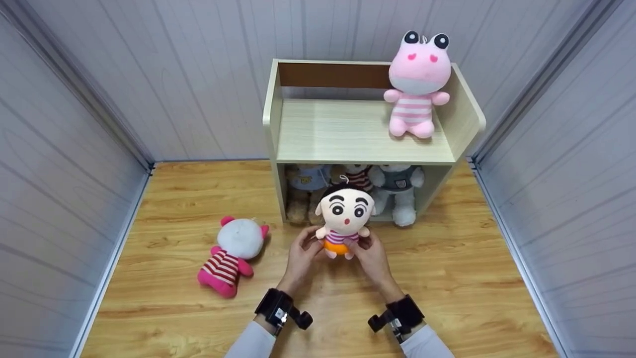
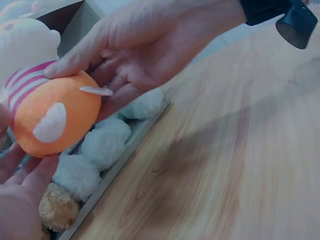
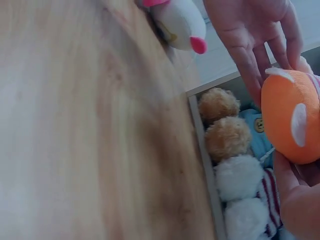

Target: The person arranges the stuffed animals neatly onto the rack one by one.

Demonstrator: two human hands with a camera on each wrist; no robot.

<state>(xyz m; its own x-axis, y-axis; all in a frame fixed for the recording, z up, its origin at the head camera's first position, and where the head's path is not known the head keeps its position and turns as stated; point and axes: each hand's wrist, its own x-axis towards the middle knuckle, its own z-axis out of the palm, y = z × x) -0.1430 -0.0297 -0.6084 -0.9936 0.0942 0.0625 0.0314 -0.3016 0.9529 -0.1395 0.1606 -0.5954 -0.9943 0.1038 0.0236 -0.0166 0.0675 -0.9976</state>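
Observation:
A plush doll (image 1: 345,214) with a round head, dark hair, thick eyebrows, a striped top and orange shorts is held upright in front of the shelf. My left hand (image 1: 302,253) holds its side below the arm. On the other side, my right hand (image 1: 372,258) grips the body, thumb on the striped top. From below, the left wrist view shows the orange bottom (image 2: 55,117) between both hands. A plush toy with a pale head and red-striped body (image 1: 223,268) lies on the floor left of my hands.
Behind the doll stands a pale wooden shelf (image 1: 338,129). A pink striped frog plush (image 1: 416,89) sits on its upper board, at the right. Several plush toys fill the lower compartment, including a brown bear in blue (image 1: 308,181) and a white-legged one in grey (image 1: 400,184). Panel walls enclose the floor.

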